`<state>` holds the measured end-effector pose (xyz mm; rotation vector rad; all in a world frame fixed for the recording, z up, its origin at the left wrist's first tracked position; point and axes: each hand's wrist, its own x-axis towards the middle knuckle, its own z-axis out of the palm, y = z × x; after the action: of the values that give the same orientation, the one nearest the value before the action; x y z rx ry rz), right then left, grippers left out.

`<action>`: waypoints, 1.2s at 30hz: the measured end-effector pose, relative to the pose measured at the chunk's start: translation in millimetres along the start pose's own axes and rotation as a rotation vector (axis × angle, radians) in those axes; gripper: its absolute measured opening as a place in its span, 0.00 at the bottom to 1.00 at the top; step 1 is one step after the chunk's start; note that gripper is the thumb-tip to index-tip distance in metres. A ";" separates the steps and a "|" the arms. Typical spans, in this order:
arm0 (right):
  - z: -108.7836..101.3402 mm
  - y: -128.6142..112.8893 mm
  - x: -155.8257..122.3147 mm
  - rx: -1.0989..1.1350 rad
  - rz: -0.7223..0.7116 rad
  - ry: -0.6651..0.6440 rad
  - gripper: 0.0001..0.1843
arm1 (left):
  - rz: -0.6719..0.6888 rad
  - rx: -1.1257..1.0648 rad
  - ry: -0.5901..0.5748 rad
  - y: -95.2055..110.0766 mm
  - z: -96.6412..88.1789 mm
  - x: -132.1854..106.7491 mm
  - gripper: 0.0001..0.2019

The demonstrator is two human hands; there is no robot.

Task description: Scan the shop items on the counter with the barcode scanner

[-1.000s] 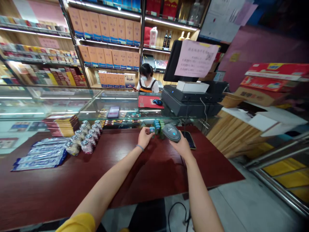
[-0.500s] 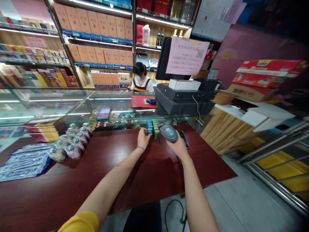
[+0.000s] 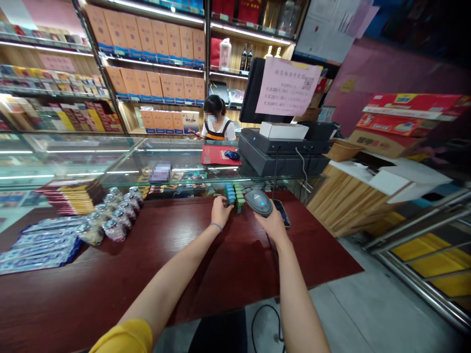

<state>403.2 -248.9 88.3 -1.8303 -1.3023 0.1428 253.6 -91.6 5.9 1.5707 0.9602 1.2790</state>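
The dark red surface [image 3: 172, 264] carries all these goods. Close to its far edge, right of the middle, there is a row of small blue packs [image 3: 230, 193], and just beside it, on the right, a row of green packs [image 3: 239, 196]. The left hand [image 3: 221, 211] has its fingers bent at the near end of the blue row; I cannot tell if they pinch a pack. The right hand [image 3: 272, 221] is wrapped around a grey scanner [image 3: 258, 202], above the surface. A phone [image 3: 282, 214] lies beside this hand, towards the far right corner. Towards the left edge, two rows of jars [image 3: 117, 225] stand beside flat blue-white packets [image 3: 40, 242].
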 end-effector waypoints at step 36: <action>158.0 -150.8 -49.8 0.184 -0.342 -0.414 0.22 | 0.250 0.550 0.552 17.2 -364.1 -78.9 0.23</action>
<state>188.4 -186.5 76.2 -1.4416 -1.8051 0.4584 -117.7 -115.3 31.6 1.8239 1.6045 1.7819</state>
